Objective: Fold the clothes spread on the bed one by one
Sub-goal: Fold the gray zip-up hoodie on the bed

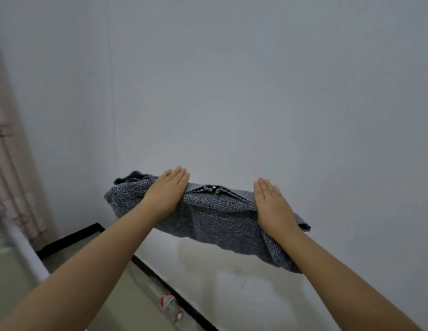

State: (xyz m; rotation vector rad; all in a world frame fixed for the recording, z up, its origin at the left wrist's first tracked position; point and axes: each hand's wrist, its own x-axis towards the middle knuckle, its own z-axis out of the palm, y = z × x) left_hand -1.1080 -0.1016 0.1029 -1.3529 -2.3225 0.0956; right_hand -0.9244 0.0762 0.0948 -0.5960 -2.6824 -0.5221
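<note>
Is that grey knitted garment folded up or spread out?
Folded: the grey knitted garment hangs bundled in layers, carried in the air between the left hand and right hand.

I count two hands, the left hand [168, 188] and the right hand [271, 203], and both of them lie flat with straight fingers on one grey knitted garment [208, 216]. There is one plastic bottle [170, 306] low on the floor, one pale curtain [9, 177] at the left edge, and one white pipe [24, 249] below it
</note>
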